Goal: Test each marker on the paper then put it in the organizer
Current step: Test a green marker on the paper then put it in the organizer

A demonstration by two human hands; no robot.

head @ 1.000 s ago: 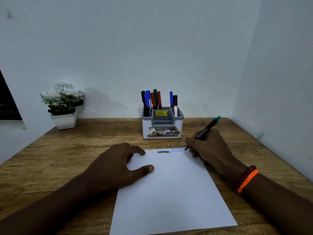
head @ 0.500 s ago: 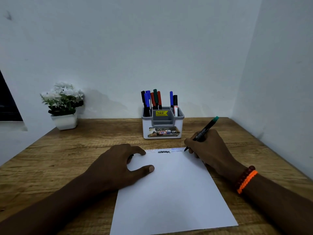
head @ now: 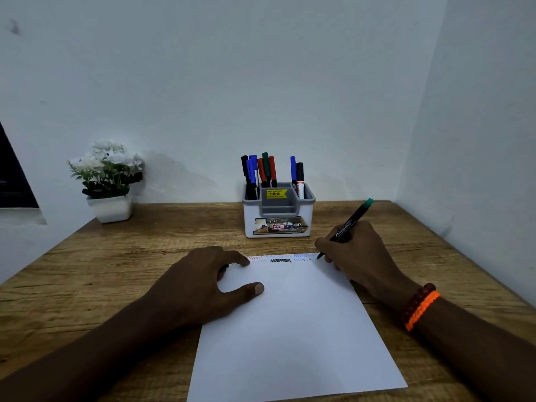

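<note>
A white paper (head: 293, 320) lies on the wooden desk (head: 121, 256), with red, black and blue scribbles along its far edge. My left hand (head: 203, 282) rests flat on the paper's left side, fingers spread. My right hand (head: 359, 256) grips a black marker with a green end (head: 352, 221), tilted, its tip at the paper's far right corner. Behind the paper stands a white and grey organizer (head: 278, 216) holding several markers (head: 262, 172) upright in black, blue, red and green.
A white pot of white flowers (head: 108, 181) sits at the desk's back left. Walls close in behind and on the right. A dark window edge shows at the far left. Beaded and orange bracelets (head: 420, 306) circle my right wrist.
My right hand has shifted slightly left with the marker, its tip staying near the paper's far right corner. My left hand has not moved.
</note>
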